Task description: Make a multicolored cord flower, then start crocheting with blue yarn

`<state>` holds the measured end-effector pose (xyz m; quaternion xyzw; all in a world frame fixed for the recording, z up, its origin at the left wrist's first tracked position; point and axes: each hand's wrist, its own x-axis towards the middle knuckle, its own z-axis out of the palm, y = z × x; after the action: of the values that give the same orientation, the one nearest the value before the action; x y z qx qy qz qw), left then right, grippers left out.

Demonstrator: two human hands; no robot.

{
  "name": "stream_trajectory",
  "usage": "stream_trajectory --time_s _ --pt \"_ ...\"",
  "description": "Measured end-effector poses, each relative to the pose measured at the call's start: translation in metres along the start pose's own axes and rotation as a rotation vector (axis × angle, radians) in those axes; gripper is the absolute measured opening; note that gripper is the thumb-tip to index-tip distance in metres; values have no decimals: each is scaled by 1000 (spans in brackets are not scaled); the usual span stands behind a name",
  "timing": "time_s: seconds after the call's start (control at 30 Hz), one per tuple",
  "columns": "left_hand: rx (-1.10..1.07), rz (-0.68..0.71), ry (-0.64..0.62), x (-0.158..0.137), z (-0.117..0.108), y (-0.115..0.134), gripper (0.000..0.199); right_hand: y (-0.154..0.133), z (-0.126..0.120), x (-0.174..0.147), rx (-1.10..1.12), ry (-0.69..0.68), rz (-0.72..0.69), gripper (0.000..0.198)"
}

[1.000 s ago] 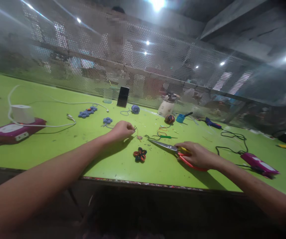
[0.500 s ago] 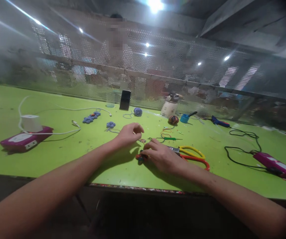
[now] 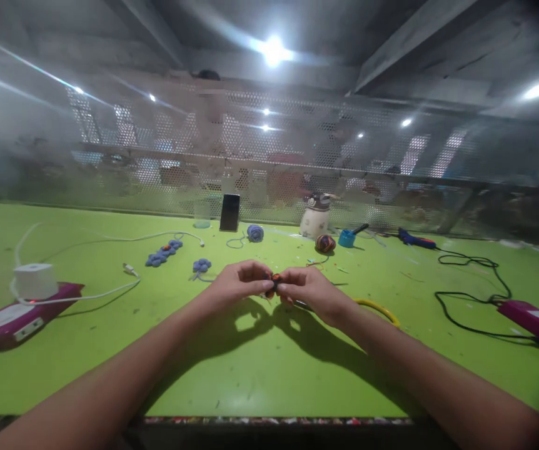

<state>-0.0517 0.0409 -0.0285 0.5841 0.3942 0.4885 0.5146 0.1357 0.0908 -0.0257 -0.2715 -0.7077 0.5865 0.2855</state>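
Observation:
Between my two hands, above the table, is a small dark multicoloured yarn piece (image 3: 276, 282) with orange in it. The fingers of my left hand (image 3: 241, 280) pinch its left side, and those of my right hand (image 3: 314, 289) pinch its right side. Much of the piece is covered by the fingertips. Behind my right hand lie scissors, of which the yellow handle (image 3: 379, 309) shows. A ball of multicoloured yarn (image 3: 325, 244) rests farther back. Left of my hands are a purple crocheted flower (image 3: 202, 265) and a strip of joined purple flowers (image 3: 164, 253).
On the green table (image 3: 232, 381) stand a phone (image 3: 229, 212), a purple yarn ball (image 3: 255, 233), a pale jug (image 3: 315, 216) and a blue pot (image 3: 346, 238). Power strips (image 3: 30, 315) with cables lie at both sides. A blue-handled corded tool (image 3: 416, 239) is at the right. Perforated mesh stands behind.
My right hand has lifted the yarn piece off the table, and my left hand has come over to grip it too. The view has tilted upward.

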Motion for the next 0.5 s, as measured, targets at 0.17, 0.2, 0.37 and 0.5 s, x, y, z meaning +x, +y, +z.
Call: stream_trajectory --time_s 0.17,0.2,0.37,0.5 --pt "-33 -41 31 2 2 -9 19 8 -7 -3 236 -116 57 20" --pt "-53 -51 27 1 3 -9 19 9 -8 -4 276 -141 66 20" --pt "-142 -145 40 0 6 -13 24 11 -10 -8 392 -177 102 18" --pt "-172 -185 108 1 7 -16 20 12 -2 -9 381 -102 80 20"
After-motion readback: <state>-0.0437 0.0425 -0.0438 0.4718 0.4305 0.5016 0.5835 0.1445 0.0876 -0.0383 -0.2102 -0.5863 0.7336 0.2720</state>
